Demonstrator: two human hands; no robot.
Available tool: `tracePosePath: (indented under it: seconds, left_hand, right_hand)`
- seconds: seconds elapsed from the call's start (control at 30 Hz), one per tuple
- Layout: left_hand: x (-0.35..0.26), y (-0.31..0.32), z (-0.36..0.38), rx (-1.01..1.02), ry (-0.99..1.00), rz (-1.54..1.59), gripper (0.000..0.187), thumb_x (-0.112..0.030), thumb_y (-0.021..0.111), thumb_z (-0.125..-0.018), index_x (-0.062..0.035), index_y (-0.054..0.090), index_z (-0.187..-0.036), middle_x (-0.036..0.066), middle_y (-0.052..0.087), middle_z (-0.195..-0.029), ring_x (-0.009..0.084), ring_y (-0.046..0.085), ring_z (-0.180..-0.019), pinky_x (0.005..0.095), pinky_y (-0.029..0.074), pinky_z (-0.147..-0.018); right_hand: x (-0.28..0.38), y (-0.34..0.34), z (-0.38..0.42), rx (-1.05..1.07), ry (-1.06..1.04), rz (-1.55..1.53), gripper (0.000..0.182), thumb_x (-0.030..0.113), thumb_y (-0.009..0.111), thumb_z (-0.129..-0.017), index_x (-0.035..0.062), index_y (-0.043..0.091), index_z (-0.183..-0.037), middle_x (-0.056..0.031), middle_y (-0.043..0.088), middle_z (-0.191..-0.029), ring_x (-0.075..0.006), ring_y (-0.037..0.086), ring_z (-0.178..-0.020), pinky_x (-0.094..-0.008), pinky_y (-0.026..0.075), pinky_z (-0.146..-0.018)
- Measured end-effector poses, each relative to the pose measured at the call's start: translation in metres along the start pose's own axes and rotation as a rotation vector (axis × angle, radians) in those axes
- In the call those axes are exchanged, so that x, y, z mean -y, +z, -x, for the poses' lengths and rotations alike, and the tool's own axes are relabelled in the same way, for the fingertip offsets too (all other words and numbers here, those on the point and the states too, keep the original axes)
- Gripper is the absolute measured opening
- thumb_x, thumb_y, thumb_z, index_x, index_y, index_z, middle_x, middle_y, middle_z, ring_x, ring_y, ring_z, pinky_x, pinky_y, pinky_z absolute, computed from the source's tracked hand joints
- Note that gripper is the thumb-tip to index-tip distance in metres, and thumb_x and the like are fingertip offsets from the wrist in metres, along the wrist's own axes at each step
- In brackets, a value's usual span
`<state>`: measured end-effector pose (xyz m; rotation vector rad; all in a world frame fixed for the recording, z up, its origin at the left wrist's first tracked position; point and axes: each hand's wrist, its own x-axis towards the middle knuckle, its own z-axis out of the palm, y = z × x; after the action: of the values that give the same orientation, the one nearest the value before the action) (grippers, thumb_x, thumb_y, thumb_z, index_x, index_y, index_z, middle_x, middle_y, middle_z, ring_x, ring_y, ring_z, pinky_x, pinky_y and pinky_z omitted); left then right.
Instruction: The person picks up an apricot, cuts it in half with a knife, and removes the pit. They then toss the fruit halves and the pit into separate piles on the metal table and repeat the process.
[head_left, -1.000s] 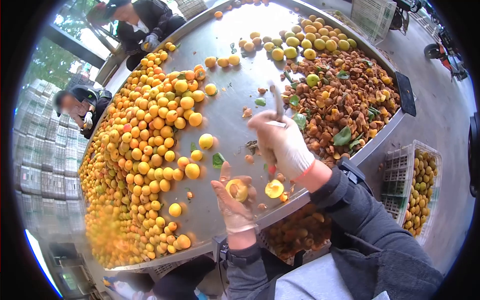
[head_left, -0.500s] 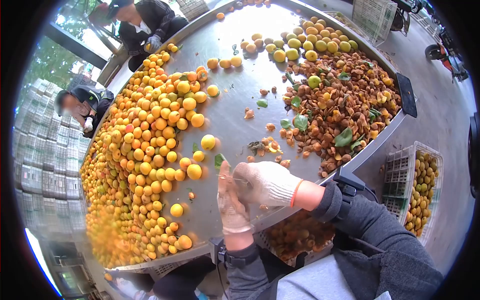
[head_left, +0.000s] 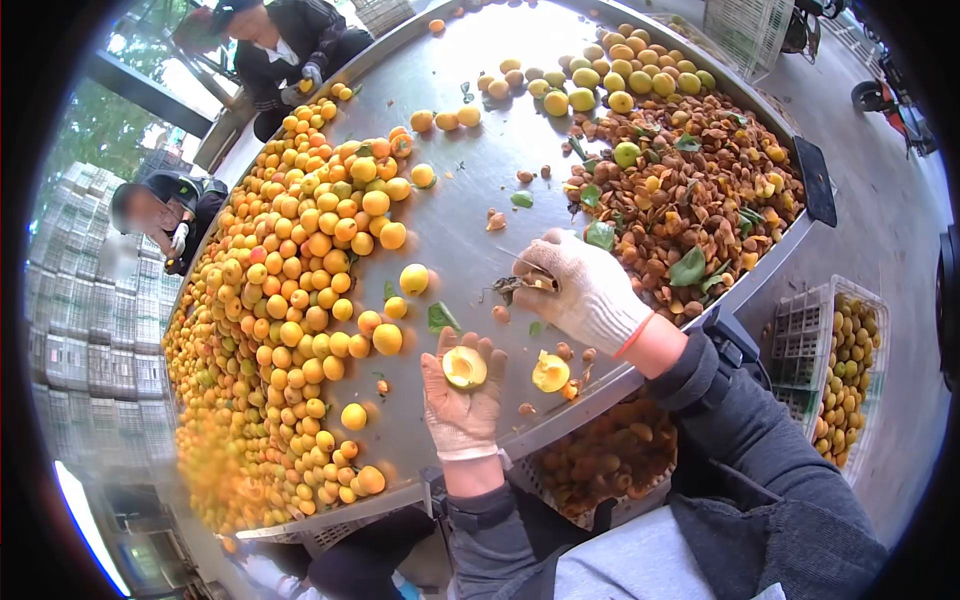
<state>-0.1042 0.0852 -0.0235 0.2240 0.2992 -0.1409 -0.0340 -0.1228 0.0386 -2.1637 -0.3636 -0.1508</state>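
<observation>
My left hand [head_left: 462,412], in a stained white glove, lies palm up over the near table edge with a halved apricot [head_left: 464,367] resting in it, hollow side up. My right hand [head_left: 590,290], gloved as well, has its fingers curled around a thin metal tool [head_left: 522,262] that points left. A dark withered clump [head_left: 507,286] shows right at its fingertips. Another yellow apricot piece [head_left: 550,371] lies on the metal table [head_left: 455,260] between my hands, with several pits [head_left: 588,355] beside it. A green leaf [head_left: 442,318] is just above my left fingertips.
Whole apricots [head_left: 320,250] cover the table's left side. A heap of pits and scraps [head_left: 690,200] lies at right, with yellow-green apricots [head_left: 620,80] behind it. A filled crate [head_left: 830,370] stands at right, a crate of scraps [head_left: 605,450] below the edge. Two people [head_left: 290,50] work at left.
My hands have moved apart. The right has swung up and right to the dark clump; the left has turned palm up, showing the apricot half. An apricot piece now lies on the near table.
</observation>
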Motion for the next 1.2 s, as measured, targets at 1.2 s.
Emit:
tracePosePath:
  seconds: [1.2]
  left_hand:
    - [0.074, 0.081, 0.096, 0.440, 0.038, -1.863, 0.045, -0.011, 0.080, -0.072, -0.0031, 0.062, -0.112, 0.012, 0.062, -0.112, 0.0201, 0.060, -0.100, 0.0310, 0.048, -0.086]
  right_hand:
    - [-0.002, -0.046, 0.012, -0.016, 0.419, -0.830, 0.012, 0.008, 0.067, -0.082, 0.0003, 0.068, -0.091, -0.0001, 0.063, -0.078, -0.0062, 0.056, -0.065, -0.0205, 0.049, -0.061]
